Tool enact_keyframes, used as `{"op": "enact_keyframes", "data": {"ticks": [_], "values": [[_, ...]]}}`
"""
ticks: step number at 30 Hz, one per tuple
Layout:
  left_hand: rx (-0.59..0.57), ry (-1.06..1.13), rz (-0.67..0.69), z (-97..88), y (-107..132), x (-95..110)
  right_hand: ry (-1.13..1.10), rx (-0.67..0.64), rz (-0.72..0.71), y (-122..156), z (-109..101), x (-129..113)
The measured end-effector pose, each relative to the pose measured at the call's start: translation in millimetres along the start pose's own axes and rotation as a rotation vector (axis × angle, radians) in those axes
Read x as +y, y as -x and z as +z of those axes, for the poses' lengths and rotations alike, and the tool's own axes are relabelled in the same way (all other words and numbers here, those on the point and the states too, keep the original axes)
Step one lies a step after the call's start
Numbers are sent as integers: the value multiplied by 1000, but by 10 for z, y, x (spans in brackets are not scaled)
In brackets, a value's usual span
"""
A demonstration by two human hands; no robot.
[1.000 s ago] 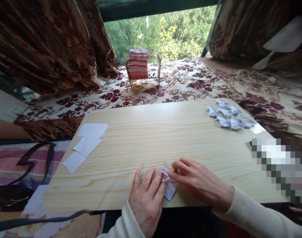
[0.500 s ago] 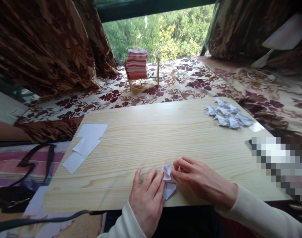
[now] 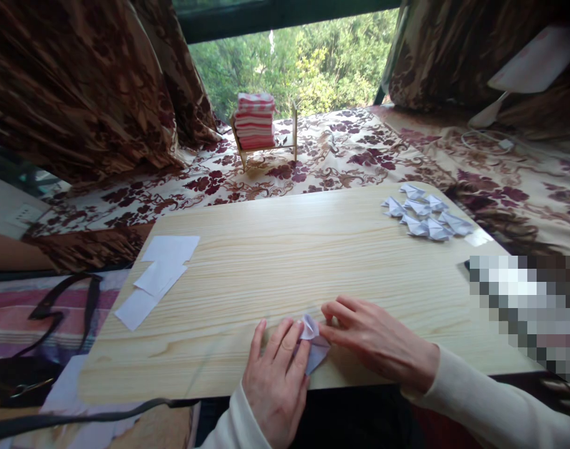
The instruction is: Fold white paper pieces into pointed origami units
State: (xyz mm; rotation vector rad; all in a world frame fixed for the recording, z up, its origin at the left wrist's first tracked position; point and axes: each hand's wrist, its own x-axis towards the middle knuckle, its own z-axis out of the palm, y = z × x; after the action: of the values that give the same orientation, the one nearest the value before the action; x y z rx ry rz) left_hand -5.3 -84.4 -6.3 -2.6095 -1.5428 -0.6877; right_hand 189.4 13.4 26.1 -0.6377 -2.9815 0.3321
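Observation:
A small folded sheet of white paper (image 3: 317,356) lies near the table's front edge, with a raised, curled flap at its top. My left hand (image 3: 278,374) rests over its left side, fingers stretched out and spread, the nearer fingertips pressing on the paper. From the right, my right hand (image 3: 373,340) has its fingers bent and drawn together at the flap's edge, pinching it. The tip of that pinch is partly hidden. Finished-looking folded paper shapes (image 3: 425,215) sit grouped at the table's far right corner. Flat white paper pieces (image 3: 159,277) overlap at the left.
The pale wooden table (image 3: 266,262) has rounded corners. Beyond it, a small rack holds a stack of pink-and-white cloths (image 3: 256,121) on a floral cover. A lamp (image 3: 531,65) stands back right. A dark bag (image 3: 23,374) and strap lie left. A blurred-out object is at right.
The flap at the top of the paper has curled up more and narrowed between my fingers. My right hand has moved slightly left, and the whole view has shifted a little.

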Motion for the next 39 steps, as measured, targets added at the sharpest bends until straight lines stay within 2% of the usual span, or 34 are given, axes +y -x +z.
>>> {"op": "enact_keyframes", "data": {"ticks": [13,19,25,34,39], "values": [[86,-5,-37,40,12,66,13,43,24,1,-6,-67],[3,-71,-60,30,2,73,17,23,13,-4,-33,-51],[-27,-67,-58,3,-22,73,18,14,-50,36,-48,-40],[-23,-82,-77,-27,-62,118,29,21,27,-4,-18,-89],[-31,-119,-49,-33,-72,123,-53,47,66,71,-49,-44]]}}
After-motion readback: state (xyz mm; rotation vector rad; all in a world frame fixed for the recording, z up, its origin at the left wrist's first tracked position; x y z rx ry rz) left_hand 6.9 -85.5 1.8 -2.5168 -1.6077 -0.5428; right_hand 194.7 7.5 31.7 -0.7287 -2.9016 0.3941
